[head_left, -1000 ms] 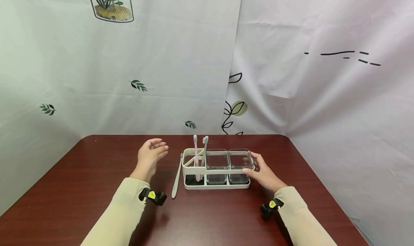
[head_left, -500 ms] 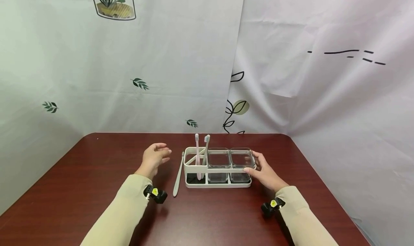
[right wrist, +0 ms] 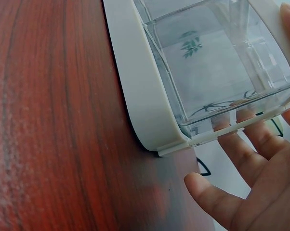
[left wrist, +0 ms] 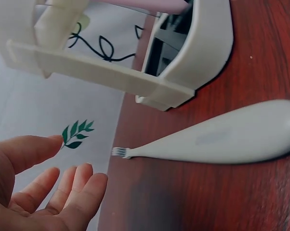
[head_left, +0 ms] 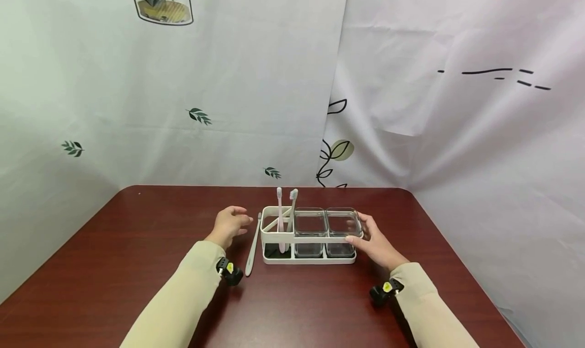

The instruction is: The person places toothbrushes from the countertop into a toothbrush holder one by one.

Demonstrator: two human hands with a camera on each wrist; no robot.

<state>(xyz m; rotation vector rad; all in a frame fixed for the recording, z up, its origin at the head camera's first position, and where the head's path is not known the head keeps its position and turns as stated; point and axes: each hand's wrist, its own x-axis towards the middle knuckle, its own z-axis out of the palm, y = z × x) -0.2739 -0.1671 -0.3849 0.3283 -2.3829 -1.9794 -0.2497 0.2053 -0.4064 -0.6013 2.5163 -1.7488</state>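
Note:
A white toothbrush holder stands upright on the table, with a pink toothbrush and a greyish toothbrush in its left section. Two clear square cups, a left one and a right one, fill the other sections. My right hand holds the holder's right end, thumb on the front rim and fingers round the side. To the left, a white toothbrush lies flat on the tabletop. Just beside it hovers my left hand, holding nothing; in the left wrist view its fingers are loosely bent near the bristles.
The dark red wooden table has its far edge behind the holder. A white curtain with printed leaves hangs at the back and sides. Black wrist cameras, a left one and a right one, sit on the sleeves.
My left hand has moved rightward and slightly down, closer to the lying toothbrush. My right hand keeps its hold on the holder. The whole head view has shifted slightly.

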